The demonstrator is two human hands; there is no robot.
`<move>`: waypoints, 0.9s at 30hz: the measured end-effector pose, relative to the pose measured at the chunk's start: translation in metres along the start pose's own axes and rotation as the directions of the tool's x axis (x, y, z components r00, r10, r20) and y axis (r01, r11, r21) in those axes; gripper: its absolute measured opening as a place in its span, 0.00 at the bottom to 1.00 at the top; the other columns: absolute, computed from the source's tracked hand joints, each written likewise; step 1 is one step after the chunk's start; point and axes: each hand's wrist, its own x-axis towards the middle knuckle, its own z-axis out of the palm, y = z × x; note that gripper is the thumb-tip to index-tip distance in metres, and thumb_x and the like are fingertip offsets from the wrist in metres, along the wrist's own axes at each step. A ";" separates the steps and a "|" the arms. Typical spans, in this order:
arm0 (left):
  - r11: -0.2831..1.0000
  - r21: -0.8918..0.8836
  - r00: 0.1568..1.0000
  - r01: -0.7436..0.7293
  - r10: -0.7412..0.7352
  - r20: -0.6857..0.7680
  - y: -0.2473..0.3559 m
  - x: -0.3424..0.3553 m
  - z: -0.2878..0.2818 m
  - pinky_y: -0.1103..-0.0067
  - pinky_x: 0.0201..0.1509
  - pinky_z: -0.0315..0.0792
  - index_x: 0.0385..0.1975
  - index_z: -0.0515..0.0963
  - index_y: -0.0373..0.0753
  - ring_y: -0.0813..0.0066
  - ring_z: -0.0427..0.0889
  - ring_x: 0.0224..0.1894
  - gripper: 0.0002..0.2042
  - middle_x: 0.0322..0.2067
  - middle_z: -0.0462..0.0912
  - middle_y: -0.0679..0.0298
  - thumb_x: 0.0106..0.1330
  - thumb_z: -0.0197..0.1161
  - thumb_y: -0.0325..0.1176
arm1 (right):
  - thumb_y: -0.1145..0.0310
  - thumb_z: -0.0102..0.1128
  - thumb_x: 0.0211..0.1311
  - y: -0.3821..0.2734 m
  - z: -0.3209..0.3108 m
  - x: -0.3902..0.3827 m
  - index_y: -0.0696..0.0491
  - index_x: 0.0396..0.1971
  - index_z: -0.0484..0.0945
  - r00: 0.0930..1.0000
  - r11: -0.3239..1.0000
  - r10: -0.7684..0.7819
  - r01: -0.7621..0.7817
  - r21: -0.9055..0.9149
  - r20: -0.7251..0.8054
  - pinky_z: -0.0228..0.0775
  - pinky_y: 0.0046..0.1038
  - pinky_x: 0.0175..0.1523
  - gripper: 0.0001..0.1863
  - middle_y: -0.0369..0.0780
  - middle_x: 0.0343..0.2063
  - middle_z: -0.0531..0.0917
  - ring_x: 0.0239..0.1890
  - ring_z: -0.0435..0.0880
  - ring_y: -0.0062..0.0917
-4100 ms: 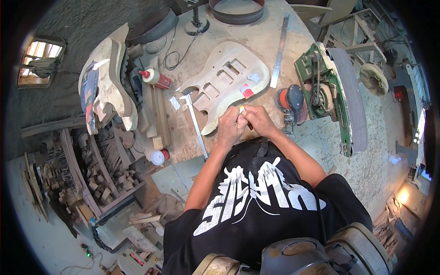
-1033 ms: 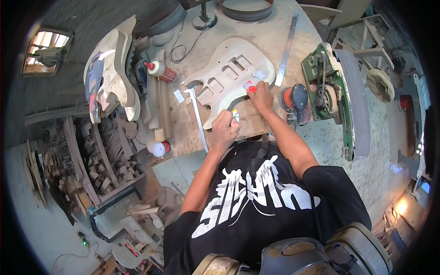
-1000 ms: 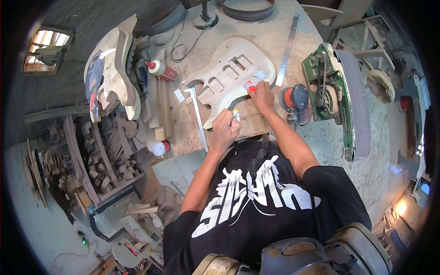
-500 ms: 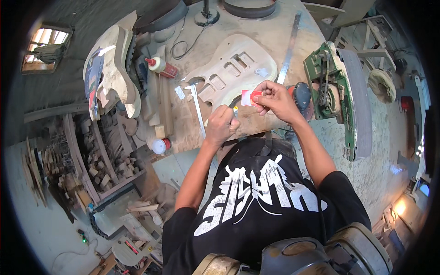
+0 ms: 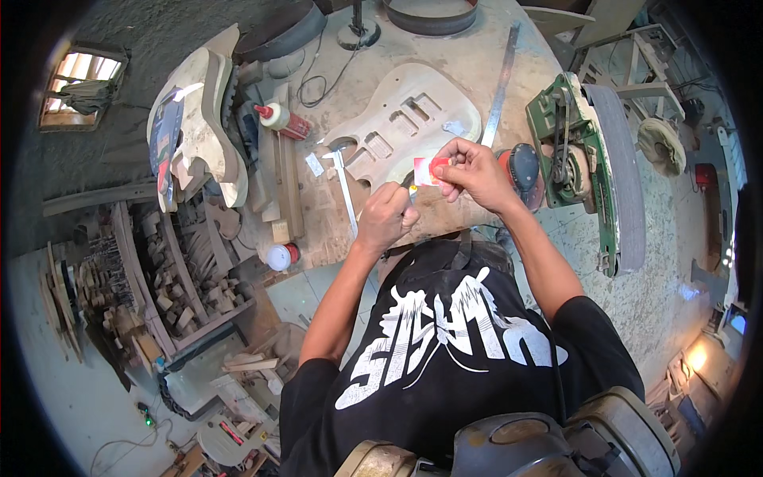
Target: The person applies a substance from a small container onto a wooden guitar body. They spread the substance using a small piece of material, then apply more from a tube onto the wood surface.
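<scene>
Above the near edge of the workbench, my left hand (image 5: pixel 385 218) is closed in a fist around a small thing with a yellow tip (image 5: pixel 412 191); the rest of it is hidden by the fingers. My right hand (image 5: pixel 474 176) pinches a small red and white card or packet (image 5: pixel 423 171) between thumb and fingers, close beside the left fist. Just beyond both hands a pale wooden guitar body (image 5: pixel 413 143) with routed cavities lies flat on the bench. A metal caliper (image 5: pixel 344 183) lies left of the fist, partly against the body's edge.
To the left are a red glue bottle (image 5: pixel 286 122), wood strips (image 5: pixel 287 183), a small round tub (image 5: pixel 279 257) and stacked guitar bodies (image 5: pixel 208 119). On the right are a steel ruler (image 5: pixel 502 87), a sander (image 5: pixel 522 165) and a green belt machine (image 5: pixel 568 151).
The red and white card has shifted slightly left, toward my left fist. Both hands keep their grip, and the bench items stay in place.
</scene>
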 end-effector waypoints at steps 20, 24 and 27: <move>1.000 0.020 1.000 -0.006 0.005 0.017 0.003 0.003 -0.002 0.64 0.33 0.72 0.21 0.66 0.35 0.55 0.75 0.28 0.11 0.23 0.68 0.55 0.46 0.64 0.26 | 0.71 0.66 0.65 -0.004 0.000 -0.001 0.58 0.38 0.78 1.000 1.000 0.007 -0.007 -0.020 0.006 0.75 0.16 0.25 0.08 0.34 0.24 0.82 0.21 0.81 0.13; 1.000 0.029 1.000 -0.006 0.006 0.018 0.004 0.003 -0.002 0.64 0.33 0.73 0.21 0.66 0.35 0.55 0.75 0.28 0.11 0.23 0.68 0.55 0.46 0.64 0.26 | 0.71 0.66 0.65 -0.002 -0.001 0.000 0.58 0.39 0.78 1.000 0.999 0.015 -0.014 -0.041 0.021 0.75 0.16 0.25 0.08 0.34 0.24 0.82 0.21 0.81 0.13; 0.999 0.052 0.999 -0.007 0.005 0.038 0.006 0.004 -0.002 0.64 0.34 0.73 0.22 0.66 0.35 0.55 0.75 0.28 0.11 0.23 0.69 0.56 0.47 0.64 0.26 | 0.72 0.65 0.65 -0.003 -0.001 0.000 0.59 0.38 0.77 0.999 0.999 0.010 -0.008 -0.048 0.032 0.74 0.16 0.25 0.08 0.34 0.23 0.81 0.21 0.81 0.13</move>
